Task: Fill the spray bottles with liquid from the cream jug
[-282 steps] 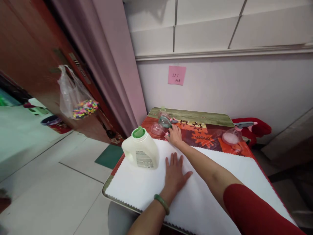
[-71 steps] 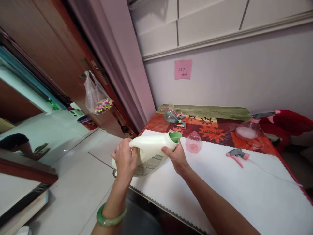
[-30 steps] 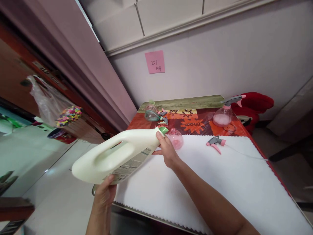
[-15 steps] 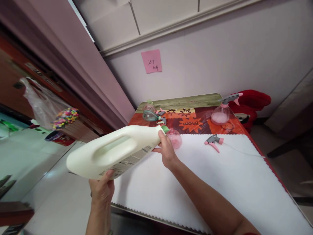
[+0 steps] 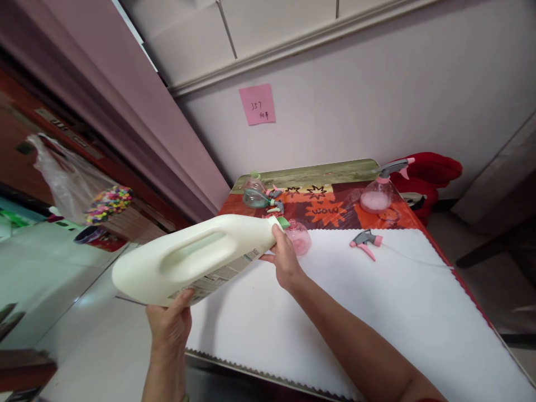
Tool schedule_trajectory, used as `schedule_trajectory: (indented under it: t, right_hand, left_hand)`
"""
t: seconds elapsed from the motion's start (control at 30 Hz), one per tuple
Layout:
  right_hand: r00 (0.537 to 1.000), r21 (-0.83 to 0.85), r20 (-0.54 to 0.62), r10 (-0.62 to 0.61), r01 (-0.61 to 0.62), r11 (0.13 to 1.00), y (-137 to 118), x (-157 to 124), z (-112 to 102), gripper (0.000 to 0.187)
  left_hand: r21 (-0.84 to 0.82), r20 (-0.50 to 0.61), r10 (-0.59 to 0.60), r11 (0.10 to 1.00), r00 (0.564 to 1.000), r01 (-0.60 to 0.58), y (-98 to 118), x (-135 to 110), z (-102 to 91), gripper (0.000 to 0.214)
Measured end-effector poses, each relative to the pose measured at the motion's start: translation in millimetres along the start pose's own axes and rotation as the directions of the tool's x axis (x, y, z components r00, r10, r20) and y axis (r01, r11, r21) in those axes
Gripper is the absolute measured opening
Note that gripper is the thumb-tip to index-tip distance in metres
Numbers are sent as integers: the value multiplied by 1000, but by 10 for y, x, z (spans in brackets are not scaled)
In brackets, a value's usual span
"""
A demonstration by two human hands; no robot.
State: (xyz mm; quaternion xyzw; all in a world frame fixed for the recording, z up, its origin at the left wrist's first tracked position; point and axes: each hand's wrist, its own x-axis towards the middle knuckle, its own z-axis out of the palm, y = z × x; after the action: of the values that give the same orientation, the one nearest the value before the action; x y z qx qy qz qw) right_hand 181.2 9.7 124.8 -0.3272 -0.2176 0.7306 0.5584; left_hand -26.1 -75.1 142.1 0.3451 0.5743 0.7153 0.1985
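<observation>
A large cream detergent jug (image 5: 142, 265) with a hollow handle lies nearly on its side in the air between my hands. My left hand (image 5: 171, 324) supports its underside near the base, thumb on the printed label. Around the neck my right hand (image 5: 285, 254) is closed. The jug's green spout (image 5: 283, 223) is at the mouth of a round pink spray bottle body (image 5: 299, 240) on the table; whether liquid runs cannot be made out. To the right lies a grey and pink trigger sprayer head (image 5: 366, 243) with a thin clear tube.
A pink spray bottle (image 5: 376, 198) with its trigger fitted stands at the back right. Clear and teal bottles (image 5: 255, 195) lie at the back left. A white mat (image 5: 355, 312) covers the table's front. A plastic bag (image 5: 62, 173) hangs at left.
The jug's base and my left hand have shifted slightly left in the view, along with a small camera movement. Both hands keep the same hold, and the spout stays at the pink bottle.
</observation>
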Motion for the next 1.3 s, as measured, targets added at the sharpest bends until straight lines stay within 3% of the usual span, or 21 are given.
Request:
schedule_trajectory:
  t: [1.3]
  right_hand:
    - [997,77,-39,63,-60,995,-112,-27,32,41]
  left_hand:
    - [30,28,8,1000,1000,-9,221,64,55,54]
